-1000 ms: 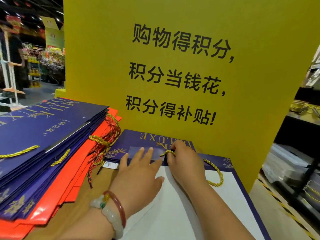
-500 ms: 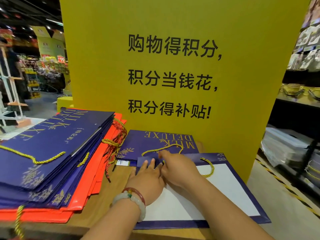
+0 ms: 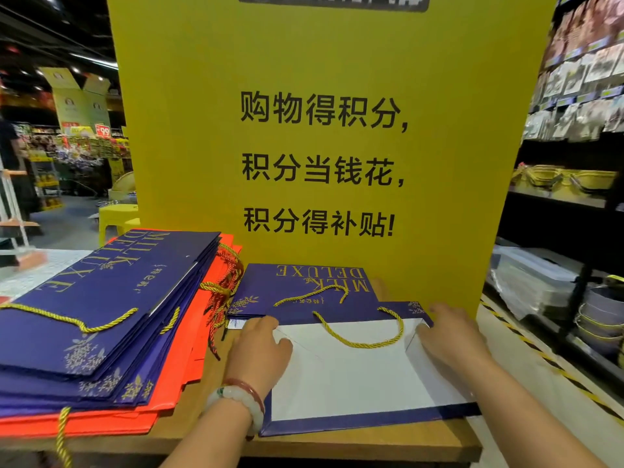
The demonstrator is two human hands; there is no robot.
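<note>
The bag point(image 3: 354, 376) lies flat on the bench point(image 3: 371, 444), right of the stack point(image 3: 101, 298) and near the yellow sign point(image 3: 202, 130). The left hand point(image 3: 260, 346) curls round its far-left corner. The right hand point(image 3: 452, 336) pinches its far-right corner, thumb on the white lining.

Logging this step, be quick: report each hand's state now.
Left hand: pinches the left edge of the paper bag at its mouth.
Right hand: pinches the right edge of the same mouth.

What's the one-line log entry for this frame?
object: purple bag, flat, white inside showing | left hand: grips bag's left mouth edge | right hand: at right mouth edge, grip unclear | beside: bag stack
</note>
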